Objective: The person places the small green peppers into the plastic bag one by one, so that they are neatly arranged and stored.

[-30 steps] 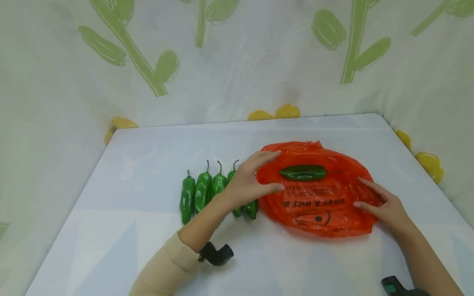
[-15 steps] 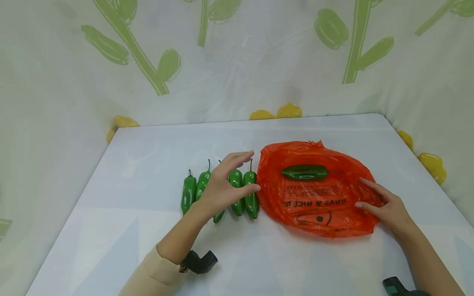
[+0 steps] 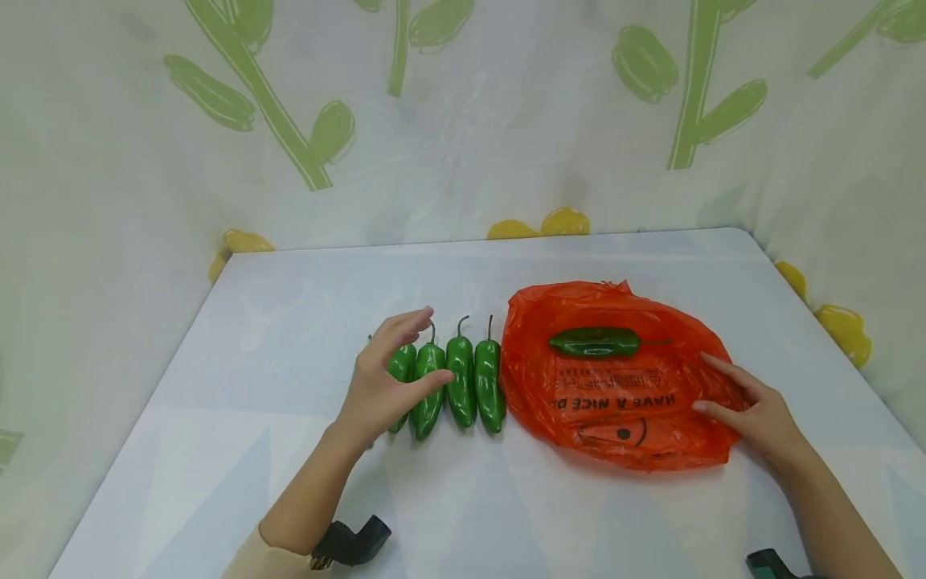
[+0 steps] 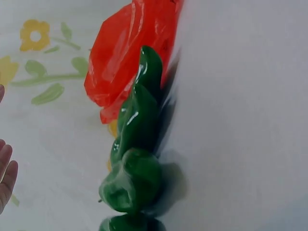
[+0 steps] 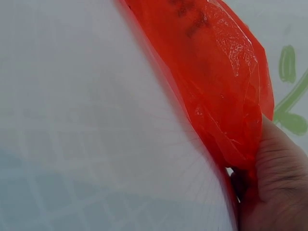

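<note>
My left hand (image 3: 383, 382) hovers over the left end of a row of green chili peppers (image 3: 460, 382), fingers and thumb spread apart and holding nothing. It hides most of the leftmost peppers. In the left wrist view the row of peppers (image 4: 137, 115) runs toward the red bag, with fingertips (image 4: 6, 175) at the left edge. A red plastic bag (image 3: 622, 438) with black print lies flat right of the row. One green chili pepper (image 3: 595, 342) lies sideways on the bag. My right hand (image 3: 760, 410) rests on the bag's right edge, thumb and forefinger apart.
The white table (image 3: 289, 322) carries the peppers and the bag. A pale cloth (image 3: 506, 121) with green plant prints hangs behind and beside it. A black wrist mount (image 3: 354, 540) sits under the left forearm.
My left hand has moved left, from the bag's left edge over to the left end of the pepper row. The right hand, the bag and the pepper on it have stayed in place.
</note>
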`<act>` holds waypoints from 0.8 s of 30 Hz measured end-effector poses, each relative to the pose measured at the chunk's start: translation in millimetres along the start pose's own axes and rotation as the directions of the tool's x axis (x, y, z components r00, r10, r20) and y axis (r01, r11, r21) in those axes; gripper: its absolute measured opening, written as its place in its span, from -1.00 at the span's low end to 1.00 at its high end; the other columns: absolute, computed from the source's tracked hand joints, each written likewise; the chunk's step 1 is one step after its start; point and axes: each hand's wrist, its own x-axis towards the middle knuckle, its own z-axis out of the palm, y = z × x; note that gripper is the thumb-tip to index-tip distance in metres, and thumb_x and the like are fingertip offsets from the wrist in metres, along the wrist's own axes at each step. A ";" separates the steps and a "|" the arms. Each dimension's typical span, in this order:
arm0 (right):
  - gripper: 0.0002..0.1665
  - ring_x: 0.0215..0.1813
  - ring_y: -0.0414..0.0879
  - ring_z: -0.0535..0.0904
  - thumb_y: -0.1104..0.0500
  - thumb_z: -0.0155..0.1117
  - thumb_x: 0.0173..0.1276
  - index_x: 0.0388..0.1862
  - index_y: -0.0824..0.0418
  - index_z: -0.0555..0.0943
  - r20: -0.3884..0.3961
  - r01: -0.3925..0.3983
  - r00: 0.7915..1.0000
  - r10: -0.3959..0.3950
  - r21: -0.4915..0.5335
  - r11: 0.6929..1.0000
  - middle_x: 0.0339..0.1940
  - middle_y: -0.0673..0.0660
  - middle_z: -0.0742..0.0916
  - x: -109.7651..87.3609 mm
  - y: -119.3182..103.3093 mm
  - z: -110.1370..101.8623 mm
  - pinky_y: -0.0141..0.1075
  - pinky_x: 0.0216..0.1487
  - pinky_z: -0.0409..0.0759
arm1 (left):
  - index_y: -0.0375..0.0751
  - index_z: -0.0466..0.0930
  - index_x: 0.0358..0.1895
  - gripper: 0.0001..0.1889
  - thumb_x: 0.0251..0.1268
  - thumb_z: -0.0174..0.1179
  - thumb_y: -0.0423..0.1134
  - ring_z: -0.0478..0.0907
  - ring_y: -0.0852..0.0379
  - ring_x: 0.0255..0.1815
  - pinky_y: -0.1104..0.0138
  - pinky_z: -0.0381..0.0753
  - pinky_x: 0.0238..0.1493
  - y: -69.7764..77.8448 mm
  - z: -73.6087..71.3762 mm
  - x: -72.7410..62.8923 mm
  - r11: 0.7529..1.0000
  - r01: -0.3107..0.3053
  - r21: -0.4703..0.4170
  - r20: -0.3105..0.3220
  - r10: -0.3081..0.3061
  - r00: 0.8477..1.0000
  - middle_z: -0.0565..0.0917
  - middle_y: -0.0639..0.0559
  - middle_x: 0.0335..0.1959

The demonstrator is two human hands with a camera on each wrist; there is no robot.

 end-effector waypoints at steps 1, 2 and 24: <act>-0.19 0.42 -0.23 0.09 0.07 0.23 0.34 0.50 -0.14 0.13 0.001 0.000 1.000 0.000 0.001 1.000 0.45 -0.12 0.26 0.0 0.1 0.2 -0.77 -0.12 0.34 | -0.19 0.40 0.29 -0.21 -0.16 0.48 -0.45 0.45 0.07 0.17 0.32 0.43 0.20 -0.6 -1.8 -2.2 1.000 0.007 0.006 -0.008 -0.007 1.000 0.50 -0.07 0.16; -0.19 0.42 -0.24 0.09 0.07 0.23 0.34 0.50 -0.14 0.13 0.002 0.000 1.000 0.000 0.000 1.000 0.45 -0.12 0.26 -0.1 0.1 0.3 -0.77 -0.12 0.34 | -0.20 0.39 0.29 -0.21 -0.17 0.48 -0.46 0.45 0.08 0.17 0.33 0.43 0.20 -1.1 -3.4 -4.2 1.000 0.011 0.006 -0.016 -0.011 1.000 0.50 -0.08 0.16; -0.20 0.42 -0.37 0.07 0.09 0.23 0.34 0.50 -0.13 0.14 -0.012 0.030 0.999 -0.030 -0.011 1.000 0.44 -0.21 0.25 0.0 -2.2 0.4 -0.80 -0.10 0.28 | -0.25 0.35 0.31 -0.25 -0.07 0.36 -0.58 0.43 0.25 0.20 0.48 0.38 0.20 -41.9 -39.7 -35.8 0.957 0.269 -0.105 -0.250 -0.287 0.925 0.48 0.06 0.18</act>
